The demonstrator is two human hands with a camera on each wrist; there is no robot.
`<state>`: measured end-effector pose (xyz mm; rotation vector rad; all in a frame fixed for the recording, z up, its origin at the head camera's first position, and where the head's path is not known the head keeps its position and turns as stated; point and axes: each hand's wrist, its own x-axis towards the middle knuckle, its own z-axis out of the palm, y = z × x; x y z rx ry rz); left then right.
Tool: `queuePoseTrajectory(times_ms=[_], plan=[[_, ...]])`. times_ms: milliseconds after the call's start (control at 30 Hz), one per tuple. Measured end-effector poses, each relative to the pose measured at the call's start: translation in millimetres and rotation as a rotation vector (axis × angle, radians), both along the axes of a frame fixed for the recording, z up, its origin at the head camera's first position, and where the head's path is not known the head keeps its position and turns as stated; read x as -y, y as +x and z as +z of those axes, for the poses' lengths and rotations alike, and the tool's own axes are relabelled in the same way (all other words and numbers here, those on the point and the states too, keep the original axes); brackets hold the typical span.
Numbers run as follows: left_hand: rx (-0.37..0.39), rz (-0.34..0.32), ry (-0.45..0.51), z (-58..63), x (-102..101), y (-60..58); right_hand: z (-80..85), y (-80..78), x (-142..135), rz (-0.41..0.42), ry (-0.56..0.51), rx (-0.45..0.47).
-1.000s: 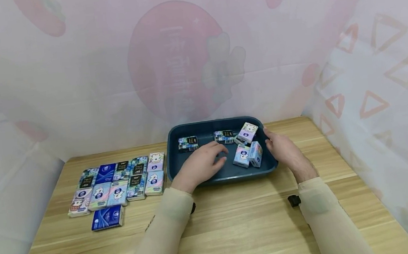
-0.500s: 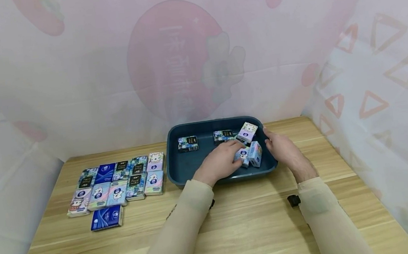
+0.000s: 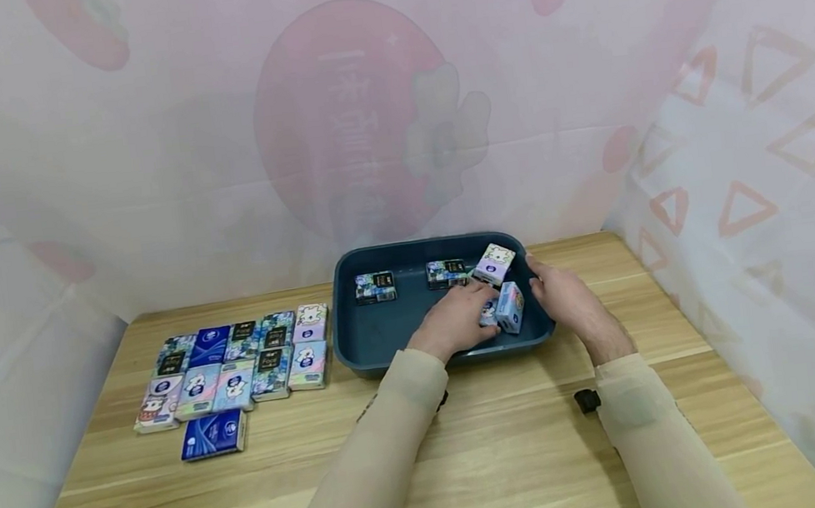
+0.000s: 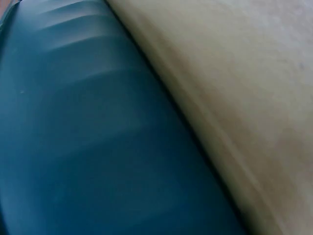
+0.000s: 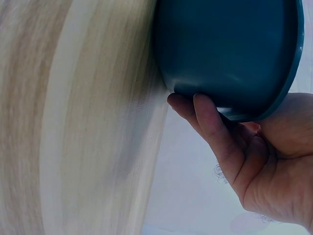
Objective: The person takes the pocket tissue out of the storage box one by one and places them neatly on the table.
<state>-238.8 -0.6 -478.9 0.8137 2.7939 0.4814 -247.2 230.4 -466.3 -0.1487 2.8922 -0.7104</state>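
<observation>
In the head view a dark teal tray (image 3: 401, 330) stands at the back of the table. Near its right end, my left hand (image 3: 458, 318) grips a light blue tissue pack (image 3: 490, 312), fingers over the far side and thumb at the near side; the hand covers most of it. Beside that, another pastel tissue pack (image 3: 510, 308) stands on edge. Behind them leans a lilac tissue pack (image 3: 494, 264). My right hand (image 3: 570, 300) holds the tray's right end, thumb on the rim; in the right wrist view its fingers (image 5: 210, 125) press the outer wall.
Dark floral tissue packs (image 3: 376, 288) lie farther left in the tray. On the wooden table (image 3: 477, 464), two rows of tissue packs (image 3: 234, 386) lie to the left, with one blue pack (image 3: 213, 435) in front. A printed cloth (image 3: 218, 183) rises behind the table.
My left hand has moved right inside the tray, from over its middle onto the light blue tissue pack. The right hand and the tray have stayed in place.
</observation>
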Motion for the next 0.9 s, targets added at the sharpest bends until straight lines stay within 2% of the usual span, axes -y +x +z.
queuePoseTrajectory(times_ms=[133,367,767,900], plan=[[-0.009,-0.001,-0.024,-0.1,0.3,0.5,0.6,-0.2,0.4,0.002,0.006,-0.001],[0.0,0.034,-0.007,3.1,0.2,3.1,0.3,-0.4,-0.1,-0.001,0.007,0.006],[-0.085,0.099,-0.124,6.2,-14.1,8.0,-1.1,-1.2,-1.7,0.006,-0.007,-0.005],[-0.082,0.104,-0.138,7.5,-13.5,8.5,-1.1,-1.8,-1.2,0.007,-0.011,0.0]])
